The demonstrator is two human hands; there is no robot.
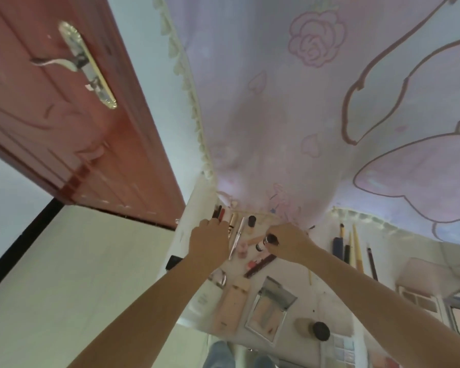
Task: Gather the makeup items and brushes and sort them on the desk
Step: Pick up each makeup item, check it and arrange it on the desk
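Desk (327, 296) bears scattered palettes, brushes (355, 248) and tubes; sorting looks midway. Left hand (210, 244) lies flat-fingered on the far-edge lipsticks (219, 213). Right hand (287, 241) pinches a small dark-capped bottle (264, 243), likely needing placement alongside them

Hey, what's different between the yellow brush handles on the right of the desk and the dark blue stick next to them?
The yellow brush handles are pale and taper to thin points at the far end, while the dark blue stick is dark and looks thicker and blunter. The yellow handles also run longer across the desk than the blue stick. Both lie flat, side by side and roughly parallel, untouched by either hand.
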